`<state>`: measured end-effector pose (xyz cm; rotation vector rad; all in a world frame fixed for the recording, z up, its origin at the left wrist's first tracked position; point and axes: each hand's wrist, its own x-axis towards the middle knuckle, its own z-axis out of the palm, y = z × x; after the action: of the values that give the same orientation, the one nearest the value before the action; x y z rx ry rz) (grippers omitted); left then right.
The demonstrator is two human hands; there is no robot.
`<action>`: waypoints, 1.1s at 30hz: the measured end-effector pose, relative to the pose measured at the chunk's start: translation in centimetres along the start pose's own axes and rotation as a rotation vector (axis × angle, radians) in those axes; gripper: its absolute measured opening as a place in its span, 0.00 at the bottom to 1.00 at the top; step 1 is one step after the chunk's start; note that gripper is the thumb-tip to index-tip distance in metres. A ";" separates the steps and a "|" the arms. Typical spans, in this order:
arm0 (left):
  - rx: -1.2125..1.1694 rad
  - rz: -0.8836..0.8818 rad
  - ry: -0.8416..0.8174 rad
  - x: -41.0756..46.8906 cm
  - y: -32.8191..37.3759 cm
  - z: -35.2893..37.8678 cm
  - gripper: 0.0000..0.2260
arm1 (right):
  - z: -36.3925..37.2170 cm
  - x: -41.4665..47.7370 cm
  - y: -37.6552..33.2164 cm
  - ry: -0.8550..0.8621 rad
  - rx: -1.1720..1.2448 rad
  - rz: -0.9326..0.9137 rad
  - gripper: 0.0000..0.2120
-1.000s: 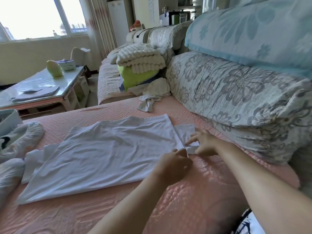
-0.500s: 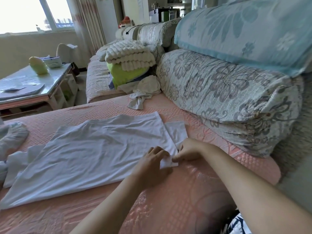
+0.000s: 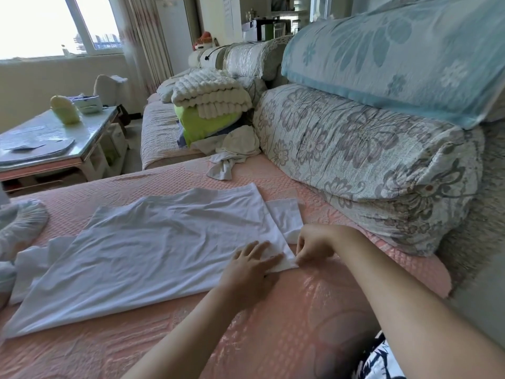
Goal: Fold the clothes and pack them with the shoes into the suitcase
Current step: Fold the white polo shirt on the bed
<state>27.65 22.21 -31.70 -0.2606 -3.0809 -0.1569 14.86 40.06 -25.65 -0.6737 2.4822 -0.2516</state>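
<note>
One white shirt (image 3: 153,247), one left hand (image 3: 248,269), one right hand (image 3: 314,244) (two in all); two floral cushions (image 3: 355,165) (image 3: 396,56), one table (image 3: 95,124)

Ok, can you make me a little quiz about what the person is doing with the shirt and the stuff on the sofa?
1. True or false: the white T-shirt lies spread out on the pink sofa cover.
2. The right hand pinches the shirt's near corner. What does the left hand do?
A. presses flat on the shirt
B. holds a shoe
C. rests on the coffee table
3. Fill the gap: the pillow under the folded cream blanket is bright ___.

Key: 1 true; 2 A; 3 green.
</note>
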 end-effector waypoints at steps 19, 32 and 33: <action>-0.574 -0.502 0.505 0.3 -5.2 -5.6 0.05 | -3.6 6.1 -6.7 0.567 0.041 -0.138 0.09; -0.339 -0.795 -0.277 -12.8 -16.2 -9.4 0.13 | 4.6 7.4 -29.1 0.372 0.111 -0.829 0.20; -0.306 -0.794 -0.263 -13.1 -16.3 -9.2 0.13 | 5.1 7.5 -29.2 0.369 0.117 -0.813 0.22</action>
<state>38.09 3.07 -24.84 1.0230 -3.1947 -0.6588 24.27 11.01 -24.24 -1.6830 2.3505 -0.8747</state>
